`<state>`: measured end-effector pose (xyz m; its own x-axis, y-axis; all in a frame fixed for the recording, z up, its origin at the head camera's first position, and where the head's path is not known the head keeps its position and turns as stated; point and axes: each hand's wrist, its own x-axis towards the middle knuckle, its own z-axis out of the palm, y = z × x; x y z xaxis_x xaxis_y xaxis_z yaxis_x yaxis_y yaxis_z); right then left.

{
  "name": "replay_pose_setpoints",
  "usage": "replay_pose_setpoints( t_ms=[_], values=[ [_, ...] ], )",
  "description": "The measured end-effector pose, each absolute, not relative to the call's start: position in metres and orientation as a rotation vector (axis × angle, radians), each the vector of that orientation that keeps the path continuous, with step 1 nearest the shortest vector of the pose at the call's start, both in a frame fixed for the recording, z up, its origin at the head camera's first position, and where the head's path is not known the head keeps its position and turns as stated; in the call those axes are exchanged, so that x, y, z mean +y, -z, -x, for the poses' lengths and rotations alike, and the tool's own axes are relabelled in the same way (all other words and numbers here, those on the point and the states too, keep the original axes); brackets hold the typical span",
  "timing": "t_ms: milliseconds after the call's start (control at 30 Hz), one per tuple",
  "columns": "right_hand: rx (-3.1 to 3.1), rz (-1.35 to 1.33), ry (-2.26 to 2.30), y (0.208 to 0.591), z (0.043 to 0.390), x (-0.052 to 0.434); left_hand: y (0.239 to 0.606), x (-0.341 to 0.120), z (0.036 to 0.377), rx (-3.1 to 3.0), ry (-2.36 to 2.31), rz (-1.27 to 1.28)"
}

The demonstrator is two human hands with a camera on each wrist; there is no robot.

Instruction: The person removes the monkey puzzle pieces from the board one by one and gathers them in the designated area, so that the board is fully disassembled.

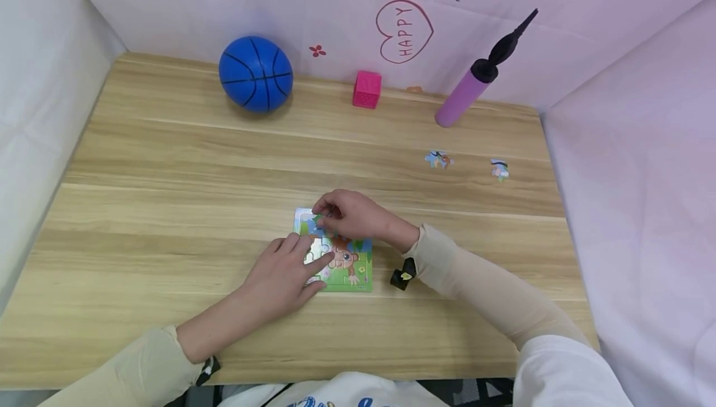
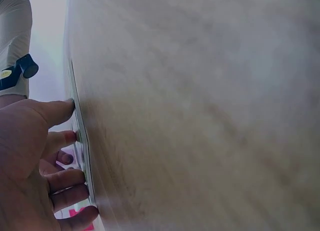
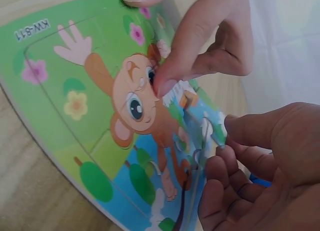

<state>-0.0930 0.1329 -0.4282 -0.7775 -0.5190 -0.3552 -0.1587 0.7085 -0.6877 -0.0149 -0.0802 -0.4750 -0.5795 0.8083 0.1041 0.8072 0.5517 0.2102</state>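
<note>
A monkey jigsaw on its green board (image 1: 353,275) lies in the middle of the wooden table (image 1: 168,208). My left hand (image 1: 313,262) rests flat on the board's left side, and in the right wrist view its index fingertip (image 3: 165,83) presses the monkey's face on the board (image 3: 75,106). My right hand (image 1: 329,214) is curled over the board's far left corner. There its thumb and fingers (image 3: 225,156) pinch a puzzle piece (image 3: 200,136). In the left wrist view, my left fingers (image 2: 62,141) touch the thin board edge (image 2: 80,141).
Two loose puzzle pieces (image 1: 438,159) (image 1: 500,169) lie at the right of the table. Along the back wall stand a blue ball (image 1: 256,73), a pink cube (image 1: 367,89) and a purple pump (image 1: 467,93). White and pink walls close in three sides.
</note>
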Motion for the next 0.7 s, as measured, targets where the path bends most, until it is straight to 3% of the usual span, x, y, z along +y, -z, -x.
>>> replay_pose_setpoints(
  t_ms=[433,700],
  values=[
    [2.292,0.518,1.063,0.432,0.096,0.141,0.477,-0.083,0.019,2.779,-0.434,-1.452],
    [2.398,0.432,1.045,0.41,0.137,0.185,0.477,-0.08,0.02,2.784,-0.401,-1.461]
  ],
)
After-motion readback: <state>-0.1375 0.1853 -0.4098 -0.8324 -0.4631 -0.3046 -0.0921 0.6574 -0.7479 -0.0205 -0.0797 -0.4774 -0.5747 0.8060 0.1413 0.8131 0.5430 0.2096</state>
